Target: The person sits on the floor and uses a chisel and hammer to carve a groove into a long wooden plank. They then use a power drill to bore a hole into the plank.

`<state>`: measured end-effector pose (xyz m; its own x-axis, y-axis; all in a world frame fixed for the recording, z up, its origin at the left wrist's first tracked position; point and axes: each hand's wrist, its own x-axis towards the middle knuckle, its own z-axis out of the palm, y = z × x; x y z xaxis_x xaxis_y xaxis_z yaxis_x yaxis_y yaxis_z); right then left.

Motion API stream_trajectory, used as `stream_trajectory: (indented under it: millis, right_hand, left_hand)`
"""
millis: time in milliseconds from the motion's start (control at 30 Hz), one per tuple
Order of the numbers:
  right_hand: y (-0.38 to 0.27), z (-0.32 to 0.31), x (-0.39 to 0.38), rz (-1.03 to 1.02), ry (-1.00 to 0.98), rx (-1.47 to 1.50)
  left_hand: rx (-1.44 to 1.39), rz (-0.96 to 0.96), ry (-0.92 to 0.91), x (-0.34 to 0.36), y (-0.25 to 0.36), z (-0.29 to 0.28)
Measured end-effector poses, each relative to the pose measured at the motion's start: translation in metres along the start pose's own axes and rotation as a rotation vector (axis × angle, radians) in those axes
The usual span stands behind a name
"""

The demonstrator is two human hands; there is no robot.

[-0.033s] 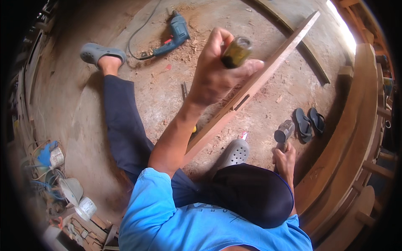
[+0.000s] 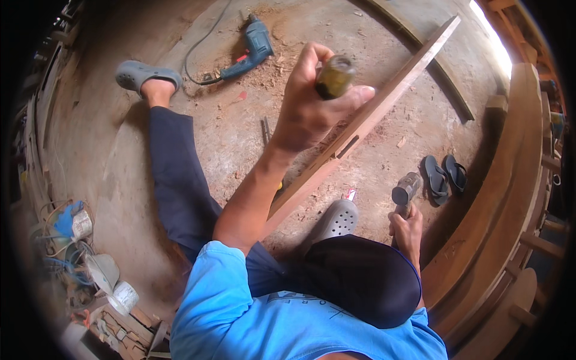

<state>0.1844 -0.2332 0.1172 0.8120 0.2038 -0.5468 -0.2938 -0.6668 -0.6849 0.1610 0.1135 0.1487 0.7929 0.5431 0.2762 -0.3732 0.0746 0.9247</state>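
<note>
Fingers of your left hand curl around a glossy, see-through yellow-green handle, seen nearly end-on in the upper middle of the frame; your hand hides whatever runs below it. Right of those fingers lies a long, straight, pale reddish-brown wooden beam, its long axis slanting from the lower centre to the upper right. Your left hand is the nearer one, its thumb stretched toward the wood, though whether it touches is unclear. A narrow, dark, straight-sided slot cuts the beam near the centre. Right of centre, your right hand is closed round the shaft of a hammer with a dull grey, round-faced metal head. Farther out, curled shavings litter the dusty concrete floor beside a blue-green drill, upper left of centre.
</note>
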Motion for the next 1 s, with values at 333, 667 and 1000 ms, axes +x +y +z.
stream_trajectory:
  millis: [333,667,1000]
  right_hand:
    - [-0.029,0.008,0.01,-0.117,-0.032,-0.055]
    - [-0.09,-0.008,0.011,-0.336,-0.01,0.03]
    - [-0.192,-0.019,-0.001,-0.944,0.075,-0.117]
  left_hand:
    - [-0.152,-0.142,-0.135,-0.022,-0.051,0.041]
    - [-0.109,-0.199,-0.187,-0.028,-0.068,0.056]
    - [0.065,-0.026,-0.125,-0.028,-0.077,0.067]
